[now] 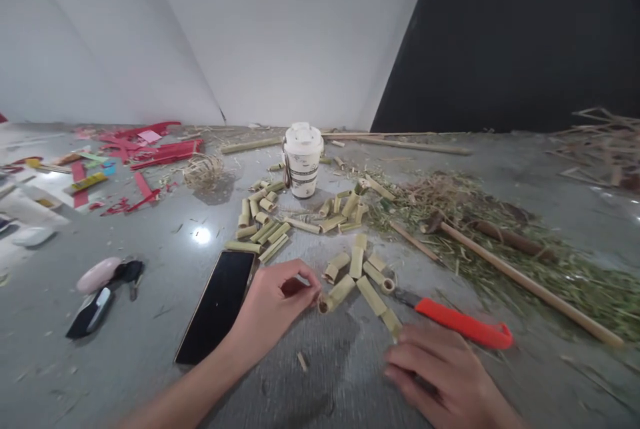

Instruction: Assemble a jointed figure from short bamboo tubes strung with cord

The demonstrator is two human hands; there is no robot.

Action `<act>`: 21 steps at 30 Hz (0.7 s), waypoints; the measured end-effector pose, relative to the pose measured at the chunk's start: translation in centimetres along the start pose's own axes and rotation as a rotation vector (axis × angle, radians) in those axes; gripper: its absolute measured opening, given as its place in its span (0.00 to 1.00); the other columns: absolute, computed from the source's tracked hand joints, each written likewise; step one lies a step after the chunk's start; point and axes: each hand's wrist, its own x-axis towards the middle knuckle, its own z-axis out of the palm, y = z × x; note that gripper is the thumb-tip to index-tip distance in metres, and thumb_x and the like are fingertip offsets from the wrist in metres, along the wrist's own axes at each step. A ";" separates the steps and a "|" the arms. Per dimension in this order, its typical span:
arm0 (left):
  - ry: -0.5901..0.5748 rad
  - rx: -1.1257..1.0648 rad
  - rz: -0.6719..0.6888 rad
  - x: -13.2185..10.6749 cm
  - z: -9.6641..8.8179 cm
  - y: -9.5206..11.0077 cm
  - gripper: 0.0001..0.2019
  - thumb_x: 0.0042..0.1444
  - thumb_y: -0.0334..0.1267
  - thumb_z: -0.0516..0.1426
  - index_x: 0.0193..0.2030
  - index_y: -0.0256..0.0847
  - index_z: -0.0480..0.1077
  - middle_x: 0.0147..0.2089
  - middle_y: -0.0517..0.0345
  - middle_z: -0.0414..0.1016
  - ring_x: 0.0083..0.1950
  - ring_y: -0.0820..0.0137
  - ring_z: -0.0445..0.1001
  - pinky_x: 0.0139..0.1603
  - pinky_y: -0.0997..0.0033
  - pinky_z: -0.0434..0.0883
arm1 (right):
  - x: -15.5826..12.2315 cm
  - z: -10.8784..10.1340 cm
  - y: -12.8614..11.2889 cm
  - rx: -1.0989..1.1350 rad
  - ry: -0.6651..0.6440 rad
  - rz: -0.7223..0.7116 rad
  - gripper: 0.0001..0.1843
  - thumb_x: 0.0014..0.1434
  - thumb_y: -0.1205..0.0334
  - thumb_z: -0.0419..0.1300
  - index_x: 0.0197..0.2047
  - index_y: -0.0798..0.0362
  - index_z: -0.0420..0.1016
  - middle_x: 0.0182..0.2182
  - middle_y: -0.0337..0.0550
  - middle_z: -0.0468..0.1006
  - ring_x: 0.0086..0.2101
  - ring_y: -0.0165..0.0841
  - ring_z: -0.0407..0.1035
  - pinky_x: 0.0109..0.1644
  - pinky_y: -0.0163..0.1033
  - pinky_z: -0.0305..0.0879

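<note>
My left hand (277, 302) rests on the grey surface with its fingers pinched on the end of a short green bamboo piece (336, 295). My right hand (437, 376) lies low near the front edge, its fingers curled downward; whether they hold anything is hidden. Just beyond it lies a knife with an orange handle (465, 326). More short bamboo pieces (365, 269) lie between the two hands, and a larger scatter of bamboo pieces (265, 216) sits further back.
A black phone (219, 306) lies left of my left hand. A white lidded cup (303, 159) stands behind the pieces. Long bamboo sticks (525, 279) and green shavings (500, 242) cover the right. Red paper scraps (145, 149) and small gadgets (103, 292) lie at left.
</note>
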 end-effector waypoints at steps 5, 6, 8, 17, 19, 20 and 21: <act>0.004 0.030 0.015 -0.2 0.1 0.4 0.04 0.59 0.36 0.61 0.33 0.41 0.76 0.32 0.56 0.83 0.35 0.67 0.80 0.38 0.70 0.74 | -0.4 0.5 0.8 0.038 0.050 0.079 0.09 0.73 0.66 0.59 0.38 0.47 0.74 0.27 0.37 0.76 0.27 0.32 0.72 0.31 0.38 0.66; 0.003 0.044 0.015 -0.2 0.1 0.5 0.04 0.59 0.36 0.61 0.33 0.41 0.76 0.32 0.56 0.83 0.34 0.67 0.80 0.38 0.70 0.73 | -0.3 0.4 0.8 0.038 0.051 0.084 0.09 0.72 0.67 0.59 0.38 0.47 0.74 0.27 0.36 0.75 0.26 0.32 0.72 0.30 0.38 0.65; 0.000 0.074 0.024 -0.2 0.1 0.5 0.05 0.59 0.37 0.61 0.33 0.42 0.76 0.31 0.56 0.82 0.34 0.67 0.80 0.37 0.71 0.73 | 0.0 0.4 0.6 0.041 0.049 0.082 0.10 0.71 0.69 0.58 0.37 0.47 0.73 0.26 0.35 0.75 0.26 0.30 0.71 0.30 0.36 0.63; 0.001 0.207 0.064 0.0 0.0 0.4 0.09 0.62 0.42 0.61 0.32 0.42 0.78 0.31 0.57 0.82 0.33 0.67 0.79 0.36 0.72 0.73 | 2.0 -2.1 1.0 -0.007 0.038 0.137 0.11 0.72 0.68 0.55 0.37 0.50 0.74 0.26 0.35 0.76 0.26 0.27 0.69 0.31 0.34 0.60; 0.010 0.228 0.064 0.0 -0.1 0.3 0.10 0.63 0.42 0.61 0.32 0.42 0.78 0.32 0.57 0.83 0.34 0.66 0.80 0.36 0.72 0.73 | 4.0 -3.9 3.4 -0.060 -0.022 0.239 0.12 0.76 0.64 0.55 0.41 0.51 0.77 0.30 0.38 0.81 0.29 0.29 0.72 0.35 0.35 0.64; 0.011 0.233 0.064 0.0 -0.1 0.2 0.10 0.63 0.43 0.61 0.32 0.42 0.79 0.32 0.57 0.83 0.34 0.66 0.80 0.36 0.72 0.73 | 5.4 -4.9 5.1 -0.102 -0.075 0.312 0.14 0.78 0.62 0.54 0.43 0.51 0.79 0.30 0.38 0.81 0.29 0.29 0.72 0.35 0.35 0.64; 0.008 0.233 0.060 0.0 -0.1 0.2 0.11 0.63 0.43 0.61 0.33 0.42 0.79 0.32 0.56 0.83 0.34 0.66 0.80 0.36 0.72 0.73 | 7.1 -5.8 6.9 -0.178 -0.111 0.382 0.15 0.79 0.61 0.53 0.46 0.52 0.80 0.32 0.39 0.82 0.29 0.30 0.73 0.35 0.35 0.64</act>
